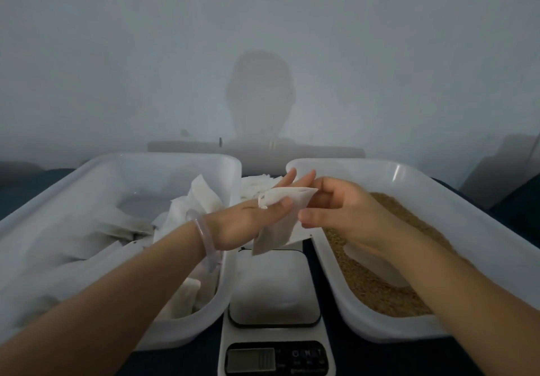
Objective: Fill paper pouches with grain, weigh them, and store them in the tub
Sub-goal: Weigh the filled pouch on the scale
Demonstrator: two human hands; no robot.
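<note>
Nearest, on the dark blue desk (pixel 187 361), stands a white digital kitchen scale (pixel 273 291) with a pale square platform. A dark control panel (pixel 274 358) sits at its near end, and the small grey display and button markings there are too blurred to read. Left of the scale sits the left white plastic tub (pixel 87 168), which holds a heap of white pouches (pixel 187 214). Right of the scale sits the right white plastic tub (pixel 409 171), with a bed of brown grain (pixel 380 291). A white scoop-like container (pixel 377 261) is half sunk in the grain and partly hidden by the right forearm.

Above the far end of the scale, between the two tubs, both hands hold one small white paper pouch (pixel 276 226), clear of the platform and tilted. The left hand (pixel 245 220) wears a pale translucent bangle (pixel 204 241) on its wrist. Its fingers lie straight behind the pouch and its thumb presses on the front, pinching it. The right hand (pixel 339 209) has its fingers curled, and thumb and forefinger nip the pouch's right edge. Whether the pouch holds grain I cannot tell.

Beyond the hands, a stack of flat white pouches (pixel 254 182) lies between the tubs. Behind everything, a plain grey wall (pixel 117 54) carries the shadow of a head and shoulders (pixel 260 97)
</note>
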